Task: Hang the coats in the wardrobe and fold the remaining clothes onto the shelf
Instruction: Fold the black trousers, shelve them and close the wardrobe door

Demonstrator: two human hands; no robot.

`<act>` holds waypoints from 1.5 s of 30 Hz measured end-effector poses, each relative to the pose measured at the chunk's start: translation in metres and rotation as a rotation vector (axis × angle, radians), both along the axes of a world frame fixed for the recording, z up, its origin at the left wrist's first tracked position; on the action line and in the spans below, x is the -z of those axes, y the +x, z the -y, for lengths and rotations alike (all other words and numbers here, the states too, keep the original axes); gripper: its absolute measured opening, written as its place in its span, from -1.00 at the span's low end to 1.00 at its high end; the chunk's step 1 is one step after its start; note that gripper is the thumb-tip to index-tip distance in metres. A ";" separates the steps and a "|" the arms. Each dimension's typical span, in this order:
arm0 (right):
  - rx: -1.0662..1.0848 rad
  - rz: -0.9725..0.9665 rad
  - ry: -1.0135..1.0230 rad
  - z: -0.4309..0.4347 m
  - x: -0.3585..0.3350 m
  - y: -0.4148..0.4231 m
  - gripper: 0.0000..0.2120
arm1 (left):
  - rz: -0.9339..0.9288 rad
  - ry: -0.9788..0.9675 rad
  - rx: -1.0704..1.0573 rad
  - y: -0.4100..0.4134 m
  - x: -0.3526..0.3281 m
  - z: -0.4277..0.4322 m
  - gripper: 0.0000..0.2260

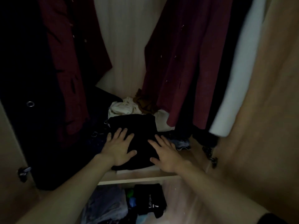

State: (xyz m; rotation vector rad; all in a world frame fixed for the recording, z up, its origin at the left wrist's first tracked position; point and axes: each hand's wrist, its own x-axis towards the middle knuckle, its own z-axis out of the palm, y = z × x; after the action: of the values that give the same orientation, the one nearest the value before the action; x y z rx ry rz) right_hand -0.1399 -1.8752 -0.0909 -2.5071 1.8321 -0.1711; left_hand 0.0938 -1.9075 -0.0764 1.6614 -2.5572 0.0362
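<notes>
A folded black garment (139, 131) lies on the wardrobe shelf (137, 175). My left hand (119, 147) rests flat on its left side with fingers spread. Its right side is under my right hand (165, 152), also flat and spread. Neither hand grips the cloth. Above hang coats: a dark navy coat (30, 86) at the left, a maroon coat (71, 50) beside it, another maroon coat (182, 62) at the right, then a black garment and a white one (234, 88).
Crumpled white cloth (123, 107) and brown cloth (144, 102) lie behind the black garment. Bluish fabric (182, 143) sits at its right. Below the shelf are a black printed shirt (150, 201) and bluish clothes (105, 206). The wardrobe door (267, 126) stands at right.
</notes>
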 end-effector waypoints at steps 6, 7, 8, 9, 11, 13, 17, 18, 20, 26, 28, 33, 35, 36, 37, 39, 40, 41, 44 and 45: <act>0.021 0.002 -0.129 -0.079 -0.007 -0.023 -0.34 | 0.078 -0.087 -0.002 -0.020 -0.012 -0.094 -0.34; 0.021 0.004 -0.136 -0.094 -0.006 -0.027 -0.35 | 0.076 -0.092 -0.010 -0.025 -0.010 -0.111 -0.35; 0.022 0.008 -0.147 -0.108 -0.004 -0.030 -0.36 | 0.079 -0.099 -0.022 -0.031 -0.007 -0.130 -0.36; 0.029 0.018 -0.160 -0.122 -0.001 -0.033 -0.36 | 0.089 -0.112 -0.034 -0.036 -0.004 -0.149 -0.38; 0.048 0.060 -0.184 -0.149 0.010 -0.036 -0.36 | 0.093 -0.133 -0.043 -0.048 0.007 -0.188 -0.41; 0.051 0.103 -0.194 -0.178 0.021 -0.037 -0.37 | 0.083 -0.101 -0.045 -0.058 0.017 -0.227 -0.42; 0.063 0.100 -0.202 -0.231 0.024 -0.050 -0.39 | 0.150 -0.100 -0.015 -0.072 0.017 -0.272 -0.41; 0.071 0.104 -0.213 -0.240 0.020 -0.056 -0.38 | 0.129 -0.112 -0.013 -0.077 0.013 -0.277 -0.41; 0.082 0.132 -0.254 -0.254 0.007 -0.067 -0.38 | 0.068 -0.134 -0.001 -0.089 0.002 -0.283 -0.43; 0.115 0.129 -0.425 -0.282 -0.039 -0.093 -0.38 | 0.010 -0.259 0.080 -0.131 -0.034 -0.297 -0.44; 0.136 0.166 -0.461 -0.293 -0.058 -0.099 -0.38 | -0.016 -0.275 0.102 -0.140 -0.047 -0.298 -0.42; 0.200 0.263 -0.582 -0.326 -0.107 -0.118 -0.44 | -0.105 -0.337 0.166 -0.155 -0.085 -0.303 -0.45; 0.237 0.259 -0.645 -0.340 -0.119 -0.128 -0.41 | -0.141 -0.333 0.183 -0.161 -0.096 -0.307 -0.46; 0.256 0.255 -0.674 -0.346 -0.125 -0.133 -0.39 | -0.144 -0.332 0.190 -0.164 -0.099 -0.309 -0.46; 0.277 0.252 -0.702 -0.352 -0.130 -0.140 -0.39 | -0.144 -0.330 0.199 -0.167 -0.102 -0.311 -0.45; 0.321 0.234 -0.765 -0.362 -0.138 -0.152 -0.45 | -0.147 -0.322 0.221 -0.174 -0.105 -0.317 -0.45; 0.350 0.218 -0.791 -0.366 -0.142 -0.156 -0.50 | -0.149 -0.323 0.231 -0.176 -0.105 -0.320 -0.46; 0.387 0.202 -0.803 -0.369 -0.144 -0.160 -0.54 | -0.151 -0.326 0.239 -0.179 -0.105 -0.324 -0.46; 0.488 0.177 -0.772 -0.375 -0.144 -0.169 -0.60 | -0.170 -0.328 0.256 -0.188 -0.104 -0.330 -0.46; 0.498 0.168 -0.754 -0.376 -0.143 -0.172 -0.63 | -0.176 -0.329 0.261 -0.191 -0.104 -0.331 -0.46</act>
State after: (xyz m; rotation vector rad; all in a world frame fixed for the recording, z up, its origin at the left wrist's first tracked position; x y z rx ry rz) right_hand -0.3119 -1.4992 0.0520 -2.1825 2.6264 -1.2470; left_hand -0.0972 -1.5762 0.0281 1.1555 -2.4507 0.2644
